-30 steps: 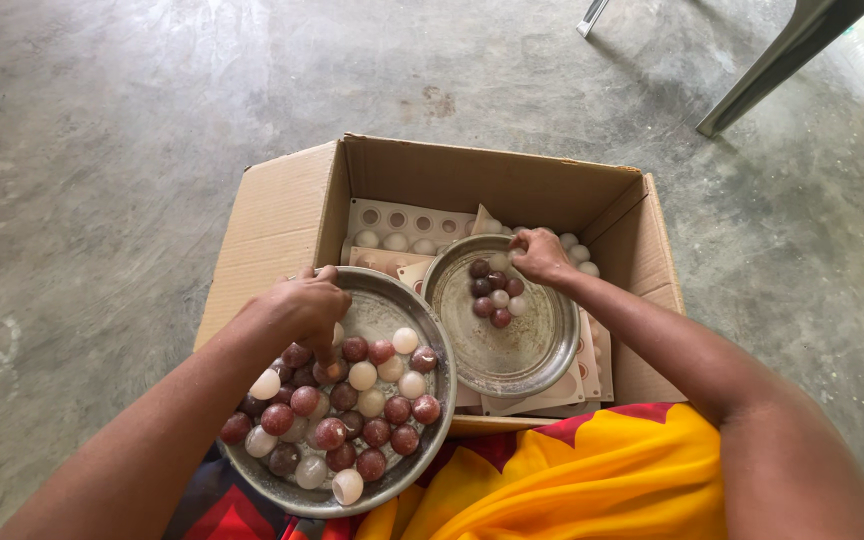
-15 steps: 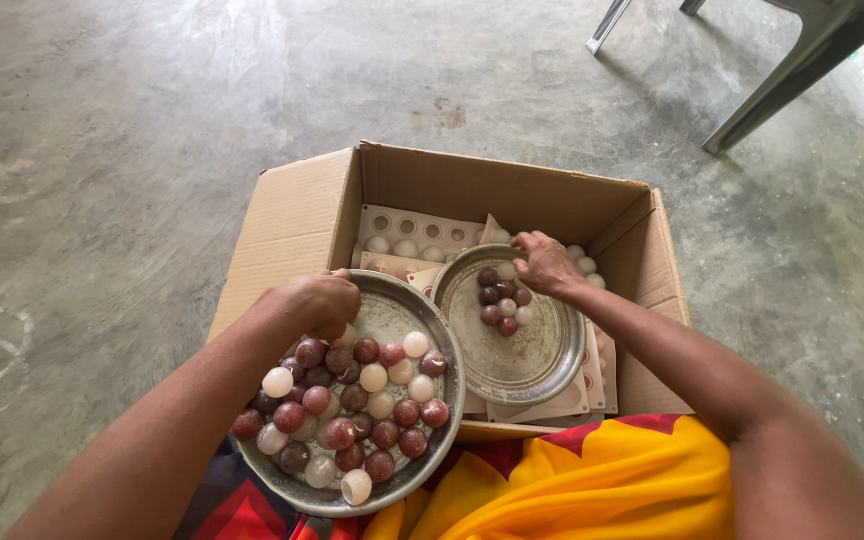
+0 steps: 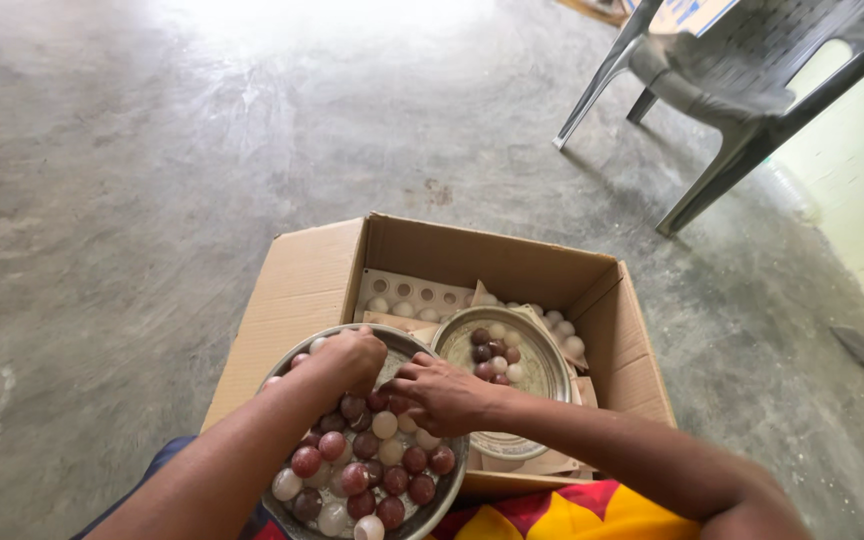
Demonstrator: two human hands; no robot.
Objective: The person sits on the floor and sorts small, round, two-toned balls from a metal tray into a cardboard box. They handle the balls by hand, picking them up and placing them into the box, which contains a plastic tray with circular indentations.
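Observation:
A large round metal plate [image 3: 444, 492] rests on my lap, filled with several dark red and whitish balls [image 3: 364, 470]. My left hand [image 3: 348, 358] hangs over its far side, fingers curled down among the balls with the tips hidden. My right hand [image 3: 439, 392] reaches across from the right, its fingers resting on balls near the plate's middle. A smaller metal plate [image 3: 544, 372] sits in the cardboard box [image 3: 297, 285] just beyond, holding a small cluster of balls [image 3: 495, 353].
Inside the box lie pale card trays with round holes [image 3: 407, 294] and whitish balls [image 3: 562, 330]. A grey plastic chair [image 3: 742, 75] stands on the concrete floor [image 3: 132, 200] at the far right. Bright red and yellow cloth [image 3: 592, 515] covers my lap.
My right hand left the small plate and moved left into the large plate. My left hand stayed over the balls. The camera tilted up, bringing the chair into view.

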